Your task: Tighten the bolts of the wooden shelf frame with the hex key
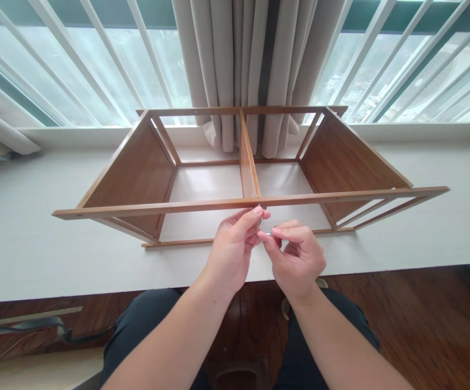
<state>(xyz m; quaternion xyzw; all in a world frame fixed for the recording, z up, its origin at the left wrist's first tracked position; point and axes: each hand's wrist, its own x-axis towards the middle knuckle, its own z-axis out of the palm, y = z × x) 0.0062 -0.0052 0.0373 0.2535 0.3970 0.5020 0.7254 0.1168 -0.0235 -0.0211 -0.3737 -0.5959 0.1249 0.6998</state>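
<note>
We are pinching what seems to be a small metal key point(264, 226) between our left hand point(231, 250) and right hand point(297, 259), its shaft pointing up at the wooden frame's front rail point(178, 207) just above, both hands equally near.

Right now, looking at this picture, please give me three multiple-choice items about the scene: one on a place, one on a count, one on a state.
1. Where does the wooden frame stand?
A. on the white ledge by the window
B. on the dark floor
C. on the person's lap

2. How many compartments does the middle divider make?
A. two
B. three
C. four

3. What does the right hand do?
A. lies flat on the ledge
B. pinches a small metal tool together with the left hand
C. grips the curtain

Answers: 1 A, the frame rests on the white surface; 2 A, one divider splits it; 3 B, both hands' fingertips meet at the tool under the front rail.
</note>
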